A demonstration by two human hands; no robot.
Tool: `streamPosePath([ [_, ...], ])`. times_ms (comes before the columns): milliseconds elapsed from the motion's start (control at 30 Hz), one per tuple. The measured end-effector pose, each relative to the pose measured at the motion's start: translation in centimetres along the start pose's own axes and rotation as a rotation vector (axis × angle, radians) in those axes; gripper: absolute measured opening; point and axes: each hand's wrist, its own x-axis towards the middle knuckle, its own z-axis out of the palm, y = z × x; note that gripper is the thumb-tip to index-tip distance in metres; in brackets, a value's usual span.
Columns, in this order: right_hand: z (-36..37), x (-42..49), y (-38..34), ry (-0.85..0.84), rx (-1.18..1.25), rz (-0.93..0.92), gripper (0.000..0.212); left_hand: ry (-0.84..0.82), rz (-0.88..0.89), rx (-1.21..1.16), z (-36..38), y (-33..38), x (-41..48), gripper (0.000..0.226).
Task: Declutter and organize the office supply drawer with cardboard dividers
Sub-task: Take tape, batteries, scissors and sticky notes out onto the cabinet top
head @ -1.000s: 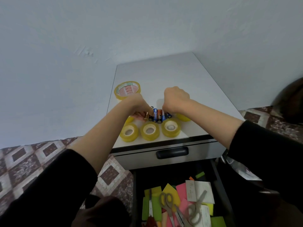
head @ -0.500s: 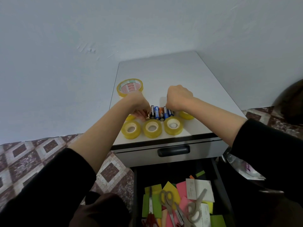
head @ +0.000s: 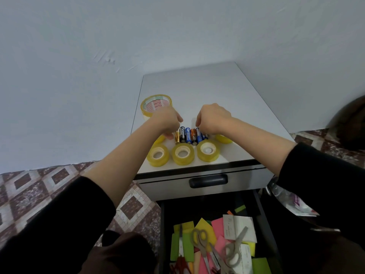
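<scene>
The left hand (head: 167, 123) and right hand (head: 212, 120) still pinch either end of the batteries (head: 188, 135), fingers curled, barely moved

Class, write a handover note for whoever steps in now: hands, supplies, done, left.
Left hand and right hand: fingers curled at either end of the row of mixed batteries on the white cabinet top; grip hidden.
Done: three small yellow tape rolls lined up in front, large clear tape roll behind.
Left: grey scissors and coloured paper notes lie loose in the open black drawer; no dividers visible.
</scene>
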Motion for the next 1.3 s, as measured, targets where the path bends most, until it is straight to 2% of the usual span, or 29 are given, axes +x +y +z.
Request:
streamPosePath([
  [100, 0.1, 0.2, 0.1, 0.005, 0.002, -0.007, 0.03, -0.096, 0.043, 0.053, 0.2, 0.0, -0.1, 0.038],
  [267, 0.3, 0.1, 0.2, 0.01, 0.028, -0.021, 0.03, -0.104, 0.06, 0.063, 0.1, -0.5, -0.1, 0.026],
  [400, 0.2, -0.2, 0.2, 0.019, 0.033, -0.022, 0.03, -0.098, 0.082, 0.083, 0.1, -0.7, -0.1, 0.026],
  [700, -1.2, -1.7, 0.8, 0.083, 0.072, -0.003, 0.026, 0.018, 0.124, 0.021, -0.1, -0.7, -1.3, 0.026],
  [900, -2.0, -4.4, 1.2, 0.184, 0.229, -0.013, 0.022, 0.166, 0.27, -0.151, 0.2, -1.4, -5.0, 0.017],
  [967, -1.6, -6.3, 1.2, 0.185, 0.296, -0.053, 0.013, 0.212, 0.309, -0.209, 1.3, -1.6, -7.1, 0.013],
  [1033, -0.5, -8.5, 1.1, 0.16, 0.385, -0.095, 0.016, 0.235, 0.35, -0.263, 3.0, -2.3, -9.2, 0.01],
  [1167, 3.4, -12.6, 2.0, 0.057, 0.492, -0.159, 0.011, 0.141, 0.418, -0.326, 7.3, -4.9, -12.4, 0.008],
  [1300, 9.5, -14.8, 4.3, -0.083, 0.49, -0.108, 0.011, -0.023, 0.279, -0.309, 13.0, -9.1, -13.8, 0.009],
])
